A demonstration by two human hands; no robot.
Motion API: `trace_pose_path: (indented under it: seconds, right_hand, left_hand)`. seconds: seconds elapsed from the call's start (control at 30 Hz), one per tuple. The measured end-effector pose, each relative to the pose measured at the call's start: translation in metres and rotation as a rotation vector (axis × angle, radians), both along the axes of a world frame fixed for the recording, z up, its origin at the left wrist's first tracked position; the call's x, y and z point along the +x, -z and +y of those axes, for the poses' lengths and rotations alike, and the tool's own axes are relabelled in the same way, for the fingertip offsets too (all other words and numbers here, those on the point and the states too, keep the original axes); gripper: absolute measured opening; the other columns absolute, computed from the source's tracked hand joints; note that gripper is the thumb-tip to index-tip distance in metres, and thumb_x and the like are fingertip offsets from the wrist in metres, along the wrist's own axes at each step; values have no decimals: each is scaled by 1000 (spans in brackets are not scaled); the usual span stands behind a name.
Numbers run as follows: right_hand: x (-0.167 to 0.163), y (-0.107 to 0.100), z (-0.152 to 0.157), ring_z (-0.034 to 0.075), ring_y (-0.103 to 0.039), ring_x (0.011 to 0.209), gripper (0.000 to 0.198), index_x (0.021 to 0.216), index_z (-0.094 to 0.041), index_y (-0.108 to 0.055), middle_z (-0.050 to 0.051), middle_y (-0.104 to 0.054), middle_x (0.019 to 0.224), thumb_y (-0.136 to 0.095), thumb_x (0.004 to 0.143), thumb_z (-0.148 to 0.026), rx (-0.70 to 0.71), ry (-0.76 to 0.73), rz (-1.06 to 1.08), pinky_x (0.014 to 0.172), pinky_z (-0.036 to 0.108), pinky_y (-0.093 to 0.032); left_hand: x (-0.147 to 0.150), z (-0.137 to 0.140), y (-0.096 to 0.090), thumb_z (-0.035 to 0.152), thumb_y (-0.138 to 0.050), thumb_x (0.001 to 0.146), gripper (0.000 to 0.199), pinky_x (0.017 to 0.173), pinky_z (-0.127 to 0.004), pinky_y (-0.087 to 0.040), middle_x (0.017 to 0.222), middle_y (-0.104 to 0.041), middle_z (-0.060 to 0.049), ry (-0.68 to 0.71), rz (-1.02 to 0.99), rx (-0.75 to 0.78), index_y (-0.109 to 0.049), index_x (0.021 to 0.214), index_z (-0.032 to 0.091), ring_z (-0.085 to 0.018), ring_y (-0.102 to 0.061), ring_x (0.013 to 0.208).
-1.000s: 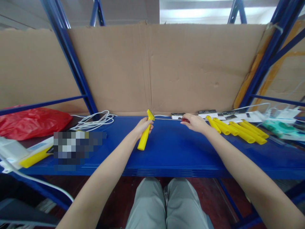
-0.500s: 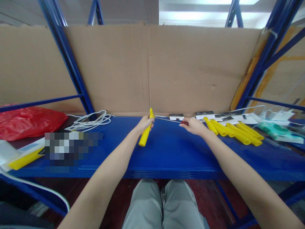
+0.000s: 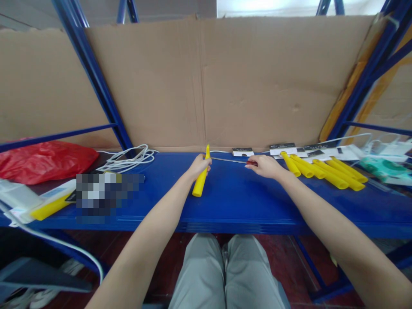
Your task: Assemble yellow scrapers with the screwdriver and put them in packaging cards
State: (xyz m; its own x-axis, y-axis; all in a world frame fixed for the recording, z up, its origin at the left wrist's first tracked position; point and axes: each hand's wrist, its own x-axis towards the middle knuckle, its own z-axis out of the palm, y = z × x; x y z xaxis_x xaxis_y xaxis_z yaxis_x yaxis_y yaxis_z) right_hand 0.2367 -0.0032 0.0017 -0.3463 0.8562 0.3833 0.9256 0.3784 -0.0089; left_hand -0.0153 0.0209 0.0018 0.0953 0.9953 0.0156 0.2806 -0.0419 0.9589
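A yellow tube (image 3: pixel 200 184) is clasped by the left grip (image 3: pixel 198 165). A left-pointing, red-handled metal rod (image 3: pixel 229 160) is clasped by the right grip (image 3: pixel 265 166).

Blue table (image 3: pixel 238 201), glossy top. Back left: loose coil of white cable (image 3: pixel 130 162). Back edge, right of centre: small black-and-white box (image 3: pixel 243 152). Right: yellow tubes (image 3: pixel 333 177) bunched together, slanting. Left portion partly masked by pixelated patch.
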Motion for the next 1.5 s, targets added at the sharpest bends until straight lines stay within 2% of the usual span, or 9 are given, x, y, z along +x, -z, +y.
trace_pose_path:
  seconds: [0.2, 0.27, 0.47, 0.57, 0.73, 0.97, 1.23, 1.37, 1.5]
  right_hand:
    - [2, 4, 4, 16, -54, 56, 33, 67, -18, -57, 3, -62, 60, -42, 86, -40, -205, -129, 176, 54, 26, -37]
    - [4, 6, 5, 16, -54, 56, 32, 67, -18, -56, 3, -61, 60, -44, 85, -42, -240, -136, 220, 54, 26, -37]
    - [6, 8, 6, 14, -53, 57, 20, 75, -21, -48, 1, -61, 66, -64, 72, -32, -169, -92, 218, 53, 24, -37]
    - [5, 6, 5, 15, -54, 58, 17, 74, -21, -47, 1, -61, 66, -61, 75, -29, -102, -62, 117, 53, 24, -35]
    - [1, 1, -1, 19, -59, 65, 17, 78, -21, -53, 5, -65, 72, -55, 82, -37, 45, -8, -62, 55, 26, -33]
    - [0, -1, -2, 20, -60, 69, 19, 81, -21, -56, 6, -68, 78, -50, 86, -38, 11, 11, -84, 57, 27, -34]
    - [-1, -1, -4, 22, -62, 76, 10, 92, -22, -53, 7, -68, 85, -53, 82, -26, 118, 79, -113, 58, 27, -34]
    - [-3, -1, -5, 24, -63, 79, 19, 100, -18, -52, 11, -69, 89, -53, 83, -28, 72, 131, -63, 63, 28, -38]
    - [0, 1, 0, 23, -63, 81, 18, 87, -16, -57, 13, -68, 89, -50, 85, -32, -28, 71, -80, 67, 28, -40]
  left_hand:
    - [-3, 2, 0, 8, -46, 73, 21, 38, -18, -31, 44, -41, 8, 5, -37, 25, -42, 91, 18, -8, -39, 32]
    - [-3, 2, 0, 8, -47, 73, 22, 38, -18, -31, 44, -41, 8, 15, -30, 21, -42, 92, 17, -8, -39, 33]
    - [-4, 2, 1, 8, -47, 72, 24, 37, -18, -31, 44, -42, 8, 39, 24, -11, -42, 93, 17, -8, -39, 32]
    - [-7, 4, 2, 9, -49, 72, 24, 36, -18, -29, 45, -41, 8, 48, 34, -24, -42, 93, 18, -8, -38, 31]
    - [-10, 7, 4, 9, -47, 72, 25, 37, -18, -30, 45, -40, 8, 65, 46, -22, -41, 94, 19, -9, -39, 32]
    - [-9, 4, 1, 9, -45, 73, 24, 36, -18, -29, 45, -40, 8, 66, 39, -27, -40, 94, 19, -8, -38, 32]
    - [-7, -4, -6, 7, -45, 72, 21, 36, -17, -27, 46, -38, 9, 83, -76, -71, -38, 87, 20, -7, -36, 33]
    - [-3, -4, -6, 7, -42, 75, 17, 36, -17, -28, 44, -38, 9, 81, -93, -50, -37, 85, 20, -7, -36, 33]
    - [-2, -1, -4, 7, -42, 74, 17, 35, -18, -28, 43, -39, 8, 89, -56, -49, -38, 86, 19, -7, -37, 32]
